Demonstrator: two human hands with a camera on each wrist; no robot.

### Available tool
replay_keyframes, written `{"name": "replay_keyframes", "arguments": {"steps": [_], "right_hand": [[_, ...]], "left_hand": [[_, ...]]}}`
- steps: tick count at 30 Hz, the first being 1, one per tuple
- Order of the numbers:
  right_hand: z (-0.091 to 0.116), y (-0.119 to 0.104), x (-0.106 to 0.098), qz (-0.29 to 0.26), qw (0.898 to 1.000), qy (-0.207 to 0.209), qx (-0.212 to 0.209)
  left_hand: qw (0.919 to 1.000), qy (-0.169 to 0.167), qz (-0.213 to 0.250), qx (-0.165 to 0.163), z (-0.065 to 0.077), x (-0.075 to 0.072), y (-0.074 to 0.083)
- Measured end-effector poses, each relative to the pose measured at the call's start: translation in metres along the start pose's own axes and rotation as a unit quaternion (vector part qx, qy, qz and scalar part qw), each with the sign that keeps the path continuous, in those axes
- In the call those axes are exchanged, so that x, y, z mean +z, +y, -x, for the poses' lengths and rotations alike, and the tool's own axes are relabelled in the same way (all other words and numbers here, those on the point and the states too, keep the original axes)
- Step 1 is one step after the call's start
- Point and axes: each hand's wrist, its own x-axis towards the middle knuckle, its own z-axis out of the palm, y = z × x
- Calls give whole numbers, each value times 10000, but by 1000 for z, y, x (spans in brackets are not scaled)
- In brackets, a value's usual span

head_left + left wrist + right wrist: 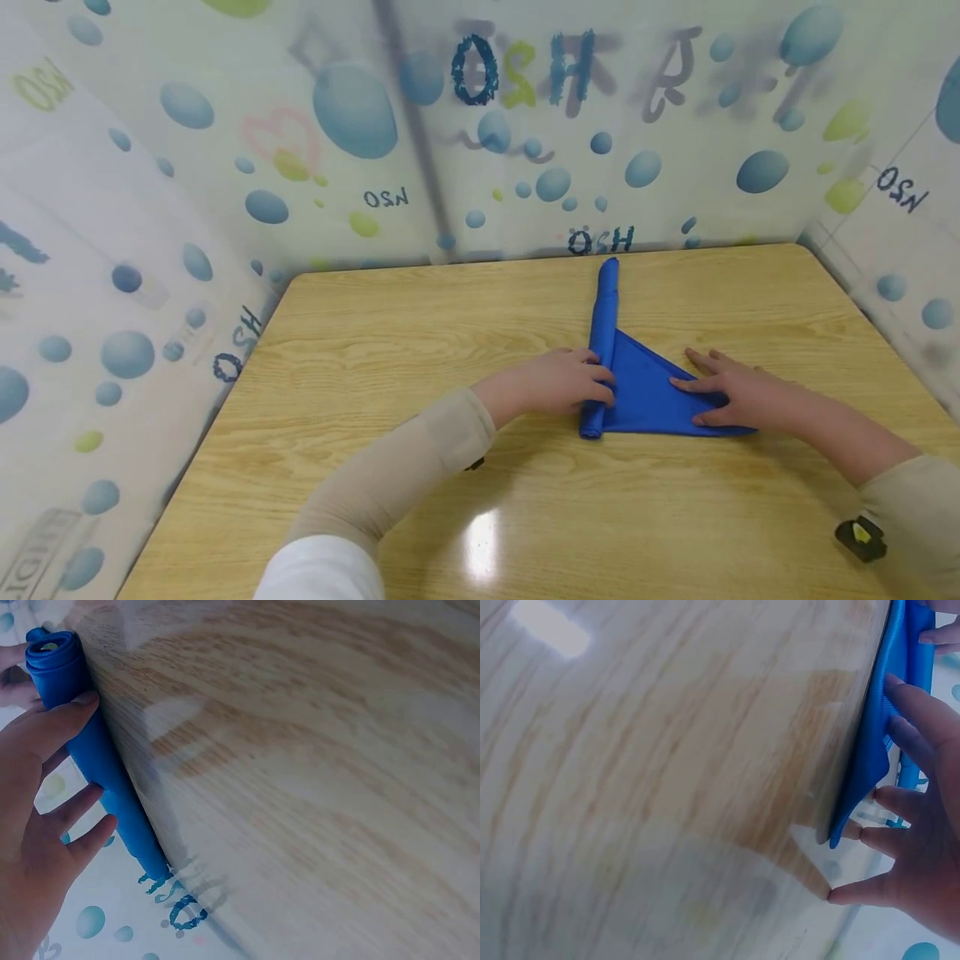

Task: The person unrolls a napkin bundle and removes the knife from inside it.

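Note:
A blue cloth [647,392] lies on the table, its left part wound into a long narrow roll [606,312] and its right part a flat triangle. My left hand [558,382] grips the roll near its front end. The left wrist view shows the thumb on one side of the roll [112,776] and fingers on the other. On the flat triangle, near its right corner, my right hand [742,398] rests with fingers spread. In the right wrist view, thumb and a finger touch the cloth [871,742], while other fingers reach past its edge.
The wood-grain table [390,333] backs onto a white wall covering [480,192] printed with blue and green spots and letters. More of this covering flanks the table at left and right. A small black object [860,537] sits at the right sleeve.

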Motion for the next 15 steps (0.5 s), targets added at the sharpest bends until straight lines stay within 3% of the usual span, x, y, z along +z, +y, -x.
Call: {"name": "replay_keyframes", "arguments": {"steps": [15], "right_hand": [[-1,2,2,-51,9999,13,-107]], "left_hand": [[9996,241,76,153,14,4,-9]]}}
